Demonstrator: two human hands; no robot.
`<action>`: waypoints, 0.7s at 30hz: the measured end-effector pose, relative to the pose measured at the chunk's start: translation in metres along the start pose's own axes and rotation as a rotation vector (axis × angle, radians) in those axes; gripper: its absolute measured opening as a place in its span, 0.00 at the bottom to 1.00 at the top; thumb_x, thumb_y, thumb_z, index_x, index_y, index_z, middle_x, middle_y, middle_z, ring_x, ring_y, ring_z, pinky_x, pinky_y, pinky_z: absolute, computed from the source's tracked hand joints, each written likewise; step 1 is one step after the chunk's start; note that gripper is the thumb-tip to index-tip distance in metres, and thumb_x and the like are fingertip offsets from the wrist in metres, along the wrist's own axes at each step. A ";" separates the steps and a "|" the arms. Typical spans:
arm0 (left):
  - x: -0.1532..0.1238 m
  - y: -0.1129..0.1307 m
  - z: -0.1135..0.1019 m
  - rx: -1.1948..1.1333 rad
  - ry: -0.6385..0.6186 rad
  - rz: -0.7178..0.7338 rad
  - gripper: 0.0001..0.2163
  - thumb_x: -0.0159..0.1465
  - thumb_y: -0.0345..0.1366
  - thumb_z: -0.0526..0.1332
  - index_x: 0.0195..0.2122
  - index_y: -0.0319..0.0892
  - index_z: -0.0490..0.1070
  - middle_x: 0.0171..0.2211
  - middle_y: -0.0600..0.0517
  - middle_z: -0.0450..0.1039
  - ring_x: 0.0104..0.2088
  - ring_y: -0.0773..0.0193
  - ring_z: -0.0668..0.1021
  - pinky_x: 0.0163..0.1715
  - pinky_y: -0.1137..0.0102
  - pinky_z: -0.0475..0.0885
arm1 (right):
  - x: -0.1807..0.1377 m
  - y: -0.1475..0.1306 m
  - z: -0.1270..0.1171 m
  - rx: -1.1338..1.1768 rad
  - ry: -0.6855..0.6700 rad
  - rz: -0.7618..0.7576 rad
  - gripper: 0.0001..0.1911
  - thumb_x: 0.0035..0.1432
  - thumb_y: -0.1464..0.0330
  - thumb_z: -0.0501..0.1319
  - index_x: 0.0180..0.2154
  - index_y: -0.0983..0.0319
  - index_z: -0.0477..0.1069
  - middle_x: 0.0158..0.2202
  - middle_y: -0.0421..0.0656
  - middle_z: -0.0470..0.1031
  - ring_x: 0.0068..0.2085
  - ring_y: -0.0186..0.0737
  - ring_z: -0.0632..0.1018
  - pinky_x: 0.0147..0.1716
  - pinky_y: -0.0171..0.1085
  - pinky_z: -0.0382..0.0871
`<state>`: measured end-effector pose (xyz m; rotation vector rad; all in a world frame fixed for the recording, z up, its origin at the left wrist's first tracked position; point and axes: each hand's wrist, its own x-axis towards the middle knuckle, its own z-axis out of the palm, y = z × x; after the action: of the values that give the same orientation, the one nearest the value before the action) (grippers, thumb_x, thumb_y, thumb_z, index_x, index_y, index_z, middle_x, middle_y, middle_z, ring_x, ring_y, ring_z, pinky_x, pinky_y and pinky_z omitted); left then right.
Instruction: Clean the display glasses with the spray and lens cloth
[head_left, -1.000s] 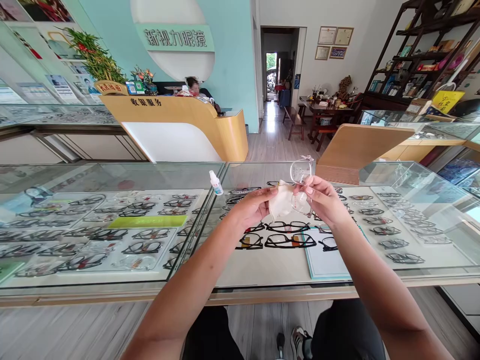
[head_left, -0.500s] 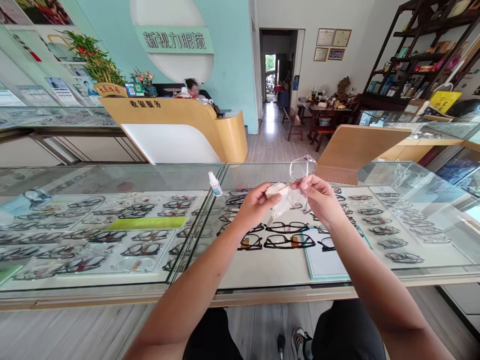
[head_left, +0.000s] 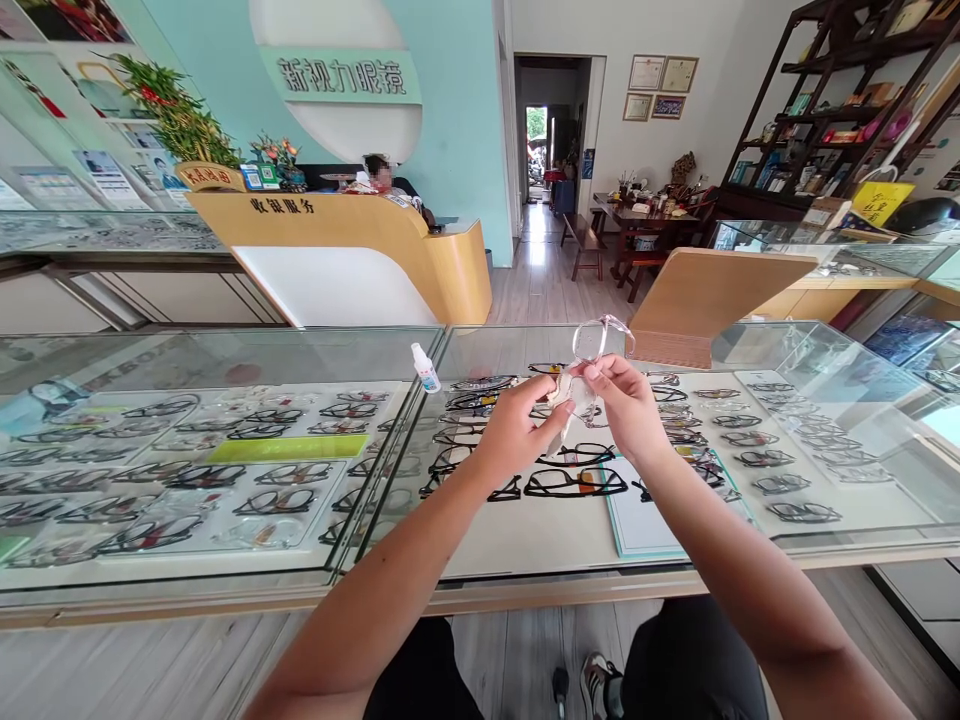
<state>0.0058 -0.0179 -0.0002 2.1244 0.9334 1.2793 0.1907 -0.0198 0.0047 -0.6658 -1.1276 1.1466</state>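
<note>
A pair of clear-framed glasses (head_left: 592, 343) is held up above the glass counter (head_left: 225, 350). My right hand (head_left: 626, 408) pinches the glasses at the lower lens. My left hand (head_left: 517, 428) is closed on a small cream cleaning cloth (head_left: 561, 392), pressing it against that lens. Both hands meet in front of me, over the rows of dark frames inside the display case.
A small white spray bottle (head_left: 425, 368) stands on the counter left of my hands. A wooden stand (head_left: 712, 295) sits on the counter at the right. A person sits behind the curved reception desk (head_left: 360, 250). Shelves (head_left: 832, 110) and a table stand at the far right.
My left hand has bunched the cloth and moved it right, up against the lens. The glasses have shifted slightly left and tilted.
</note>
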 end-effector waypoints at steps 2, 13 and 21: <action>0.000 0.003 0.000 -0.007 -0.006 0.015 0.11 0.72 0.42 0.65 0.34 0.45 0.70 0.32 0.54 0.73 0.32 0.63 0.71 0.38 0.68 0.65 | -0.001 0.000 0.002 -0.007 0.017 -0.007 0.16 0.58 0.53 0.78 0.34 0.53 0.77 0.38 0.40 0.85 0.43 0.43 0.81 0.46 0.43 0.74; -0.004 0.007 0.003 -0.099 0.012 0.064 0.11 0.78 0.39 0.54 0.45 0.46 0.77 0.48 0.45 0.81 0.47 0.55 0.80 0.51 0.63 0.71 | -0.004 0.003 0.004 0.055 0.009 -0.002 0.14 0.60 0.55 0.78 0.35 0.53 0.77 0.37 0.40 0.84 0.42 0.41 0.80 0.46 0.40 0.74; -0.009 0.013 0.021 -0.241 0.158 -0.035 0.14 0.72 0.42 0.68 0.56 0.49 0.74 0.52 0.46 0.80 0.46 0.57 0.81 0.49 0.64 0.74 | -0.007 0.002 0.010 0.135 0.005 0.032 0.16 0.56 0.54 0.79 0.33 0.54 0.78 0.39 0.40 0.82 0.42 0.40 0.79 0.47 0.40 0.75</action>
<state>0.0256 -0.0342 -0.0054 1.8368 0.8281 1.4781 0.1804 -0.0266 0.0044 -0.5834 -1.0280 1.2358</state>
